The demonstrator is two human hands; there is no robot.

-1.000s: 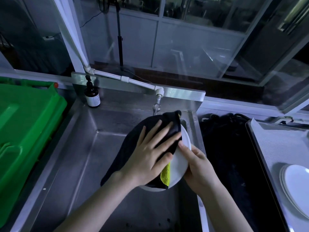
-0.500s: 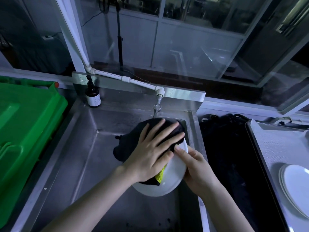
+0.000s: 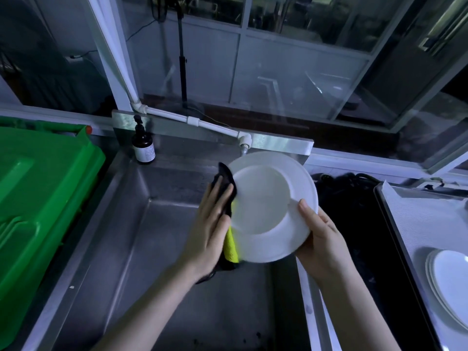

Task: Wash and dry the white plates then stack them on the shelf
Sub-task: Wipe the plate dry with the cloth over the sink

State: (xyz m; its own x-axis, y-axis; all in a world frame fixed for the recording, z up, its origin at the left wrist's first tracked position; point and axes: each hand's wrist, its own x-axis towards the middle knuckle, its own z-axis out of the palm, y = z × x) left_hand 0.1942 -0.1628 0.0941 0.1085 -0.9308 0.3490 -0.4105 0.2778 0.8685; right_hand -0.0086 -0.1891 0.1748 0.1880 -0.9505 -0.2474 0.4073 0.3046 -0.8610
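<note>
Stainless steel sink basin fills the middle. The round white plate is held up over its back right corner, tilted with one broad side toward the camera, clear of the basin floor. The person's right hand grasps the plate's lower right rim, with the thumb laid across the front and the other fingers hidden behind.

The left hand is pretty much flat, fingers straight, pressing a black-and-yellow cloth against the plate's left edge. Part of the cloth slips behind the plate, so can't tell how far it reaches.

A white plastic water pipe runs along the sink's back edge and ends just behind the plate's top rim. A brown pump bottle stands at the back left corner. A green plastic crate sits right beside the sink's left edge. Off to the right, well apart from the sink, a stack of white plates sits on a metal tray with a white liner.
</note>
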